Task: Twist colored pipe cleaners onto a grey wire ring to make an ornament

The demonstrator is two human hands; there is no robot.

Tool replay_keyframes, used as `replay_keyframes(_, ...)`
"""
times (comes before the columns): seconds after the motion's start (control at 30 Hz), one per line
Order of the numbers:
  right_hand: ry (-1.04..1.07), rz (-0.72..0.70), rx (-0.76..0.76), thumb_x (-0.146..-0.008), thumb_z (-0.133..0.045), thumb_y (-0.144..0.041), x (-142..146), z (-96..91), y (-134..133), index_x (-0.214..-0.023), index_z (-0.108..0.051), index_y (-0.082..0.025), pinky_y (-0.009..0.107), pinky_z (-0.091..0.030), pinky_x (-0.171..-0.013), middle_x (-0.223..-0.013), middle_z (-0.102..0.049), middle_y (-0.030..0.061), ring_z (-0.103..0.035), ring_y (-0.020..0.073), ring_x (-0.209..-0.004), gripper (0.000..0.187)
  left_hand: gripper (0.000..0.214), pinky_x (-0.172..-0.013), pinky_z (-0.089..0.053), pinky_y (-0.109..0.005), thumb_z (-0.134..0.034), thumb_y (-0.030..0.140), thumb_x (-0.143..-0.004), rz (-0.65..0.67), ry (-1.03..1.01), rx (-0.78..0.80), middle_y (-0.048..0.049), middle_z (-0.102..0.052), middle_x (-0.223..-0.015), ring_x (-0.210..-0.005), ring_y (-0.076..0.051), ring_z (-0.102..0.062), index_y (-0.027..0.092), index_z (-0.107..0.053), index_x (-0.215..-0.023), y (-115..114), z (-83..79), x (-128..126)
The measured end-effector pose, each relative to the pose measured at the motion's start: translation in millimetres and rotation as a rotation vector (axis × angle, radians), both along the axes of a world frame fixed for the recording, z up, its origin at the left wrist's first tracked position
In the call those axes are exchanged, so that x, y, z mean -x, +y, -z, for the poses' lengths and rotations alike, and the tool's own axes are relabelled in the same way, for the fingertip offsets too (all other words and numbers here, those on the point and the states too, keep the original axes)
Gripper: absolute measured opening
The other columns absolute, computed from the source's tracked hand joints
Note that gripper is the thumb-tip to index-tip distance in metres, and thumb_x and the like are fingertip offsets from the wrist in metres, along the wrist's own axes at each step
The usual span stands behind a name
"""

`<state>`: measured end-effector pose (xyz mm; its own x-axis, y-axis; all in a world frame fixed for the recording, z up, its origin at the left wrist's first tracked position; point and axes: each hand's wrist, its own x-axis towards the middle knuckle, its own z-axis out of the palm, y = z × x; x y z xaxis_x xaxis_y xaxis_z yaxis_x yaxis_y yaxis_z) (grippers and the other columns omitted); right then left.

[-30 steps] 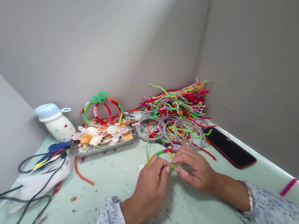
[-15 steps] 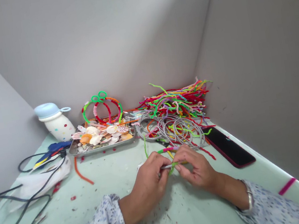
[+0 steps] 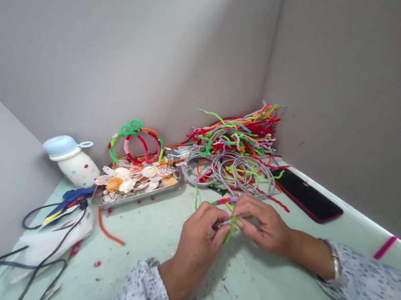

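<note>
My left hand (image 3: 199, 239) is closed on a grey wire ring (image 3: 220, 224), thumb and fingers pinching its near side. The far side of this ring is wrapped in green, pink and lilac fuzzy pipe cleaner (image 3: 223, 200). Close by, my right hand (image 3: 263, 222) pinches a green pipe cleaner (image 3: 229, 233) where it crosses the bare wire, and its loose end hangs between the two hands. Fingers hide much of the ring. Behind my hands lie several bare grey wire coils (image 3: 254, 177).
A heap of coloured pipe cleaners (image 3: 240, 132) lies at the back. A metal tray (image 3: 137, 198) of shells supports finished-looking wrapped rings (image 3: 144, 147). At left are a bottle (image 3: 77, 164) and a black cable (image 3: 28, 299); at right, a phone (image 3: 307, 196).
The loose end of the green pipe cleaner now hangs lower and shows more between my hands. Both hands stay in nearly the same place, still gripping.
</note>
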<state>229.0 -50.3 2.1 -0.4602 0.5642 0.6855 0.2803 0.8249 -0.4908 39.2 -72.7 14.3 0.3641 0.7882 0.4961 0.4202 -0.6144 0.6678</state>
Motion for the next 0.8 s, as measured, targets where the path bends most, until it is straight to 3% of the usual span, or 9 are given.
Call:
replay_keyframes(0.27,-0.018,-0.02,-0.008,-0.087,-0.047,-0.014,-0.7,-0.8,-0.8,-0.09,-0.054,-0.02,0.036,-0.04,-0.072,-0.077,-0.056,0.0027,-0.05,0.018,-0.074,0.009,0.008,-0.063,-0.043,-0.023,-0.059,0.022,-0.088,-0.001,-0.029,0.008,-0.0021,-0.057,-0.078,-0.07,-0.013,-0.054,0.016,-0.062,-0.084,-3.2,-1.6,-1.3)
replay_keyframes(0.8,-0.031,-0.049,-0.038,-0.086,-0.048,-0.012,0.1,-1.5,-0.1,-0.091,-0.054,-0.02,0.036,-0.04,-0.072,-0.078,-0.057,0.0027,-0.051,0.0177,-0.074,0.011,0.008,-0.066,-0.039,-0.026,-0.057,0.019,-0.088,-0.012,-0.027,0.019,-0.0016,-0.057,-0.076,-0.072,-0.014,-0.052,0.017,-0.062,-0.082,-5.4,-4.8,-0.9)
